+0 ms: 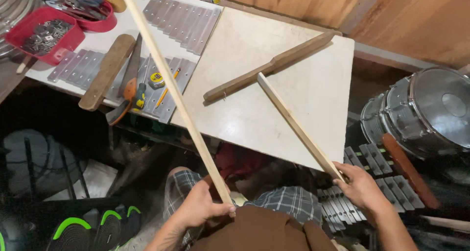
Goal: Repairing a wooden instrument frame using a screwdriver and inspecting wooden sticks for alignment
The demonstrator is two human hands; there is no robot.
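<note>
Left hand: the left hand (201, 205) is closed around the near end of a long pale wooden strip (172, 92), which rises away over the desk and out of the top edge, so the grip at the end works as a pivot for sighting or swinging its length.
Right hand: the right hand (359, 185) pinches the near end of a shorter wooden strip (296, 127), fingers curled on it; the far end lies on the desk, just touching the dark wooden bar (270, 68), as if butted against a stop.
Desk: a pale board desk (313, 89) with a cut corner.
Left side of the desk: rows of grey metal bars (180, 18), a tape measure (156, 79), a pencil (168, 88), a handsaw (128, 84) and red trays (46, 35) of small parts, kept within reach but out of the strips' way.
Room: wooden walls, a chrome drum (431, 111) at right, more metal bars (372, 177) below it, shoes (93, 226) on the floor.
</note>
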